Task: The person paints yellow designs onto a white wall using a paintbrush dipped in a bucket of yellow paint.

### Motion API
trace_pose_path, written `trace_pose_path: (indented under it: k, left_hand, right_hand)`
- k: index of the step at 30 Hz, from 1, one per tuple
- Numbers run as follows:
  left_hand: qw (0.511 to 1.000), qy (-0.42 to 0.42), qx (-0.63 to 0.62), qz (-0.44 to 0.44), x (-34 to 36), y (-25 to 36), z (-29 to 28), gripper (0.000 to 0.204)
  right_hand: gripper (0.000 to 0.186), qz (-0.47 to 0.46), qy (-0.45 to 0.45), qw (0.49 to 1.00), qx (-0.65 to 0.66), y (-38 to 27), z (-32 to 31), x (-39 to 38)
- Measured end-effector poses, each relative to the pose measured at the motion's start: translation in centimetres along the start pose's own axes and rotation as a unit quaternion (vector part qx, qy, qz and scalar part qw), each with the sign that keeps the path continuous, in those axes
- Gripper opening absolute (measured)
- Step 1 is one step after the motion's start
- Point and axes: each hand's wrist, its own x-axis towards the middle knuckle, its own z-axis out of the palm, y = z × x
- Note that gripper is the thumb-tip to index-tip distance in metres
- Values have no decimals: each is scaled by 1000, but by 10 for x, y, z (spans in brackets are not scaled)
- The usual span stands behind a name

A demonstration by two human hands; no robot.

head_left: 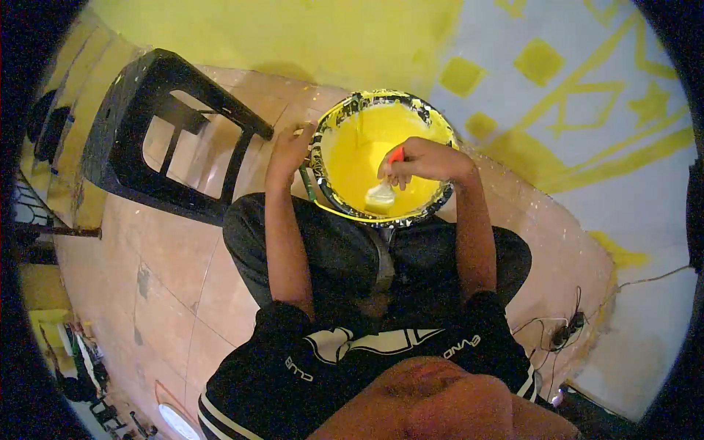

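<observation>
Between my bent legs stands a round bucket (431, 110) with a dark rim smeared in yellow and white. Yellow paint (352, 158) covers its inside. My right hand (427, 160) reaches over the bucket's right side, closed around the red handle of a paintbrush (380, 196). Its pale, paint-coated bristles point down inside the bucket near the front rim; whether they touch the paint I cannot tell. My left hand (291, 150) grips the rim on the left side, fingers curled over it. A wire bail with a green grip (307, 182) hangs just below that hand.
A black plastic stool (165, 139) lies on its side at the left on the tiled floor (169, 293). Ahead, the wall (352, 37) is yellow; on the right, a pale wall (506, 103) carries yellow painted shapes. Cables with plugs (563, 334) lie at the lower right.
</observation>
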Motion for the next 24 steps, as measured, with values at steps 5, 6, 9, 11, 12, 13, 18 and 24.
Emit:
trace_pose_path:
  k: [5, 6, 9, 11, 12, 13, 18, 24]
  left_hand:
    - [1000, 17, 10, 13, -1, -7, -4, 34]
    - [999, 13, -12, 38, -1, -6, -3, 33]
    - [998, 26, 28, 43, -5, 3, -1, 33]
    - [1000, -4, 3, -3, 2, -3, -1, 33]
    - [1000, -3, 2, 2, 4, -5, 1, 33]
    - [1000, 9, -5, 16, 5, -8, 2, 33]
    - [1000, 3, -16, -23, 3, -6, -1, 34]
    - [1000, 14, 12, -7, 6, 4, 8, 41]
  right_hand:
    - [35, -103, 160, 967, 168, -9, -16, -12]
    - [36, -125, 236, 942, 205, -10, -20, -16]
    - [36, -209, 350, 869, 280, 3, -26, -17]
    - [36, -236, 378, 790, 421, 14, -37, -20]
    - [36, -240, 379, 790, 418, 17, -40, -21]
    - [35, -245, 386, 760, 462, 21, -42, -20]
    - [34, -263, 408, 662, 572, 16, -41, -15]
    - [20, -337, 448, 604, 567, 11, -45, -22]
